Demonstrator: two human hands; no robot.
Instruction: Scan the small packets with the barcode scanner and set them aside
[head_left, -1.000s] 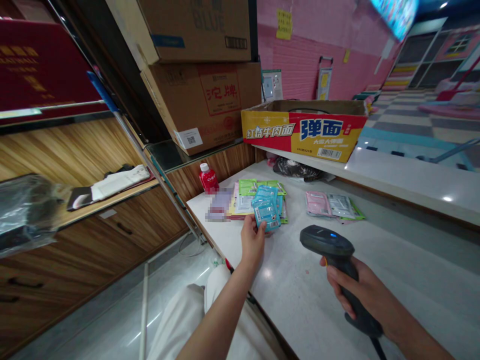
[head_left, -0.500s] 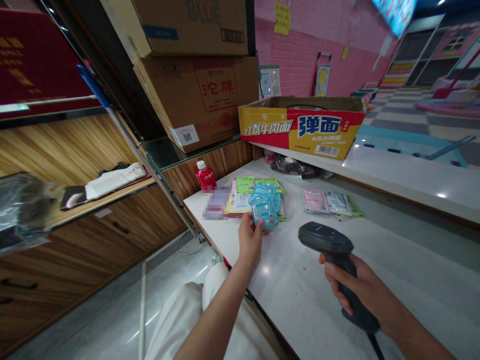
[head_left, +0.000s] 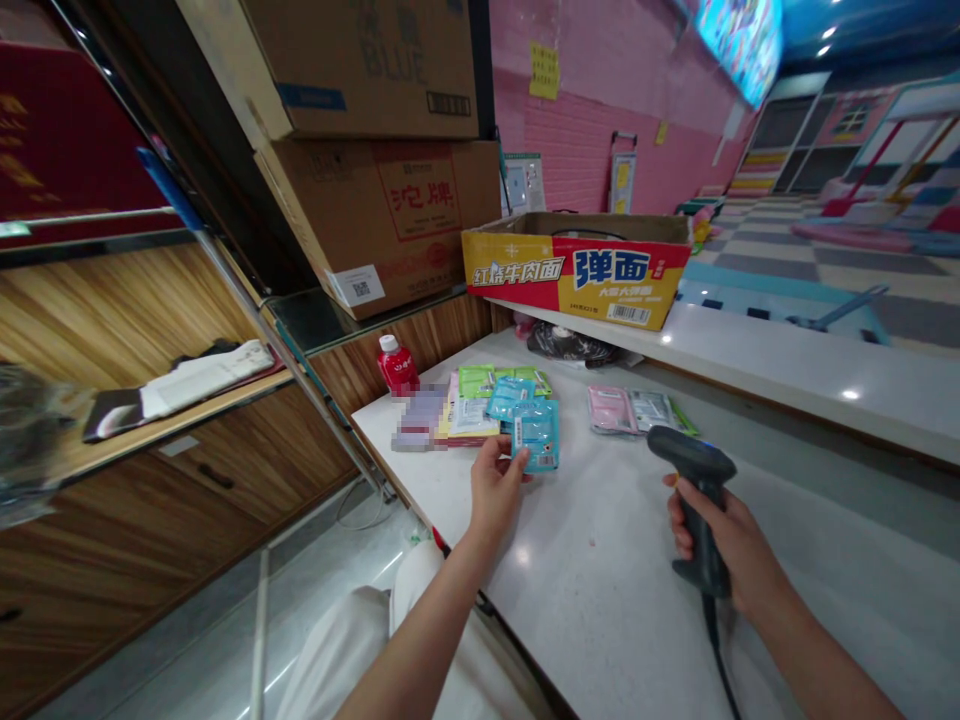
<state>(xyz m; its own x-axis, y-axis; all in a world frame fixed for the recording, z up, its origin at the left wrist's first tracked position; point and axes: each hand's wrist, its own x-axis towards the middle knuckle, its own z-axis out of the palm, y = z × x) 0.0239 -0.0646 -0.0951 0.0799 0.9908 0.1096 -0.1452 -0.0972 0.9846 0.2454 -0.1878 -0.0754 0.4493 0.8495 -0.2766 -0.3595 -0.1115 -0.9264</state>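
Note:
Between thumb and fingers, my left hand (head_left: 496, 485) grips a blue packet (head_left: 537, 436) by its lower left edge, held up above the white counter (head_left: 555, 570). Just behind it lie another blue packet (head_left: 511, 397) and green packets (head_left: 475, 380), on top of a pile of papers or booklets. My right hand (head_left: 739, 550) is wrapped round the handle of a black barcode scanner (head_left: 697, 500), whose head points left. Beyond the scanner, a pink packet (head_left: 610, 410) and a grey packet (head_left: 651, 410) lie side by side on the counter.
A red bottle with a white cap (head_left: 397, 366) stands at the back left. On the raised ledge sits a yellow and red noodle carton (head_left: 577, 270). Stacked brown boxes (head_left: 390, 220) rise at the left. A dark plastic bag (head_left: 570, 343) is under the ledge. The scanner cable (head_left: 718, 650) trails downward.
My left hand has drawn the blue packet away from the pile and turned it more upright. The scanner has swung more upright in my right hand. The whole view has shifted slightly.

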